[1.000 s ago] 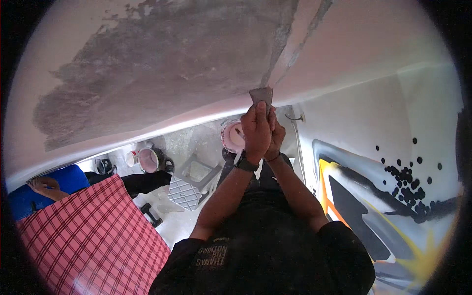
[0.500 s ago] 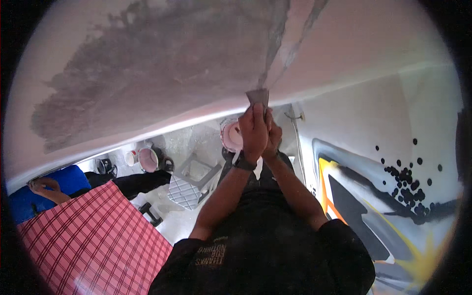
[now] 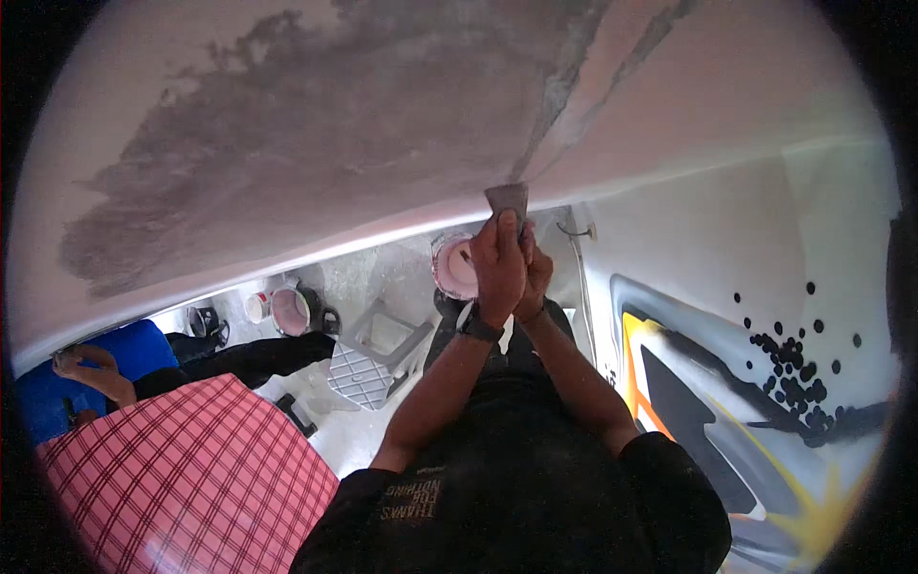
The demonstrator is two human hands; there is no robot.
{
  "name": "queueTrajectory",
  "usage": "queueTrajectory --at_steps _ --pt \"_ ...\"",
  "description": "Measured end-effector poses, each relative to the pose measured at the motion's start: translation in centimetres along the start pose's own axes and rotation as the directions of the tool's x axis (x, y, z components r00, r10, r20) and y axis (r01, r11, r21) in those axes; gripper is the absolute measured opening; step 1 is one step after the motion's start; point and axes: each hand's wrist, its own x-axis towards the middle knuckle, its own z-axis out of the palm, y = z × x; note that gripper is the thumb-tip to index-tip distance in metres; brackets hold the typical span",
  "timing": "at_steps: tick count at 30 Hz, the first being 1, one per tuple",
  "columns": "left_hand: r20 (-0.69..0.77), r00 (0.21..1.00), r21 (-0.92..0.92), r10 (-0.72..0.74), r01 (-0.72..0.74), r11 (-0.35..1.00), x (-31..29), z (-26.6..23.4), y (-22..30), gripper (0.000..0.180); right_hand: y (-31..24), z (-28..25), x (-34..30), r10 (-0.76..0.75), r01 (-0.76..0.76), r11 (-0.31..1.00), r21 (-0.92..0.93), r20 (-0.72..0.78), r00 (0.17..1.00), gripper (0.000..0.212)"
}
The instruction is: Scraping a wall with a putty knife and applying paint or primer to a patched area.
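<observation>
A putty knife with a wide grey blade is held up at the lower edge of the wall surface, just below the end of a grey streak. My left hand, with a dark watch at the wrist, is closed around it, the thumb lying along the blade. Pressed close against it, my right hand is closed too, seemingly on the same tool. Its fingers are partly hidden, and so is the handle. A broad patch of grey filler covers much of the pale pinkish surface.
Below my hands stands a pink-smeared bucket. Further left are a plastic crate, another bucket and a small tub. Beside me is a person in a red checked garment. A painted wall rises at the right.
Both hands and the putty knife have come down slightly and a little right, away from the streak's end. The view has tilted a little. The person at the left has shifted slightly.
</observation>
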Motion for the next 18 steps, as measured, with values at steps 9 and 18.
queueTrajectory --at_steps 9,18 --pt "-0.002 1.0 -0.126 0.031 -0.031 0.992 0.7 -1.9 -1.0 0.036 0.7 1.6 -0.7 -0.031 0.03 0.999 0.019 0.023 0.999 0.027" --pt "0.026 0.997 -0.067 0.071 -0.069 0.995 1.1 -2.5 -1.2 0.037 -0.9 2.3 -0.5 0.026 -0.025 0.997 -0.078 0.014 1.0 0.032"
